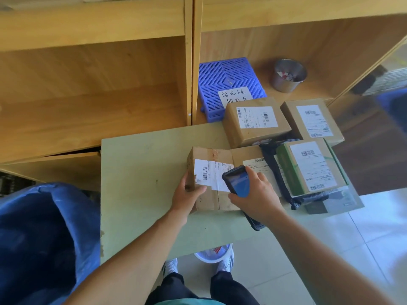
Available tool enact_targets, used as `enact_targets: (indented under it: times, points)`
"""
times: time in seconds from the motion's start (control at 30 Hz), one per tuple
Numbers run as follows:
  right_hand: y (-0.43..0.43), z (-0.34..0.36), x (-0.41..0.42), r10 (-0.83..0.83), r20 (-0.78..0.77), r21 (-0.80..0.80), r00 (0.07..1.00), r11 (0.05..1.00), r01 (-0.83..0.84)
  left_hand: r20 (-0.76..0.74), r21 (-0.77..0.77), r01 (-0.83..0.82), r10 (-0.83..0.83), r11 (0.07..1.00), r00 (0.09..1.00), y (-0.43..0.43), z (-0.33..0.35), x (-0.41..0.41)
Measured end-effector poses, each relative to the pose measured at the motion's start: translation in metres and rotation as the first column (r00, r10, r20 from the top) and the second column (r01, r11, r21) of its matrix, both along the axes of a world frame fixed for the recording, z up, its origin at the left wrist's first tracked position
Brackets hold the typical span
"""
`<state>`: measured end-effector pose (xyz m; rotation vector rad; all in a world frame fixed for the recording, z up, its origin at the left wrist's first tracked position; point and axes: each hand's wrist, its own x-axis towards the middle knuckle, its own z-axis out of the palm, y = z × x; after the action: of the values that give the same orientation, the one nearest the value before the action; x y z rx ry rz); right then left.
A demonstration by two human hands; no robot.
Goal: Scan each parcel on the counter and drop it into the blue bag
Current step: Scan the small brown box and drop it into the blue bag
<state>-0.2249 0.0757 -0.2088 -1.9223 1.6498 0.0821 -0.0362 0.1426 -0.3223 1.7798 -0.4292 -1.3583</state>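
Cardboard parcel (208, 203): rectangular, creased and taped, with a white barcode label on top. It is laid on the matte pale-green counter (143, 172), its left end gripped by the curled left hand (189, 193). Black slab-shaped scanner (237, 183): clasped in the right hand (257, 195) above the label. Blue bag (44, 227): crumpled, left of the left hand.
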Motion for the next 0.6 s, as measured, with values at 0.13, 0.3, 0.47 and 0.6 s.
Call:
enact_targets:
  times: [0.13,0.3,0.47,0.6]
  points:
    - [-0.006,0.006,0.015,0.041,0.018,0.006,0.999,0.999,-0.042,-0.003,-0.001,-0.017,0.017,1.000,1.000,0.003,0.019,0.032]
    - [-0.006,0.025,0.054,0.208,0.037,0.000,0.977,0.978,-0.208,0.092,-0.033,-0.021,0.024,0.999,0.995,0.015,0.050,0.088]
    - [0.001,0.041,0.089,0.367,0.005,0.014,0.930,0.930,-0.367,0.205,-0.079,0.009,0.007,0.997,0.979,0.025,0.072,0.132]
    - [0.011,0.050,0.112,0.444,-0.009,-0.003,0.896,0.896,-0.444,0.243,-0.119,-0.002,0.031,0.993,0.970,0.033,0.085,0.152]
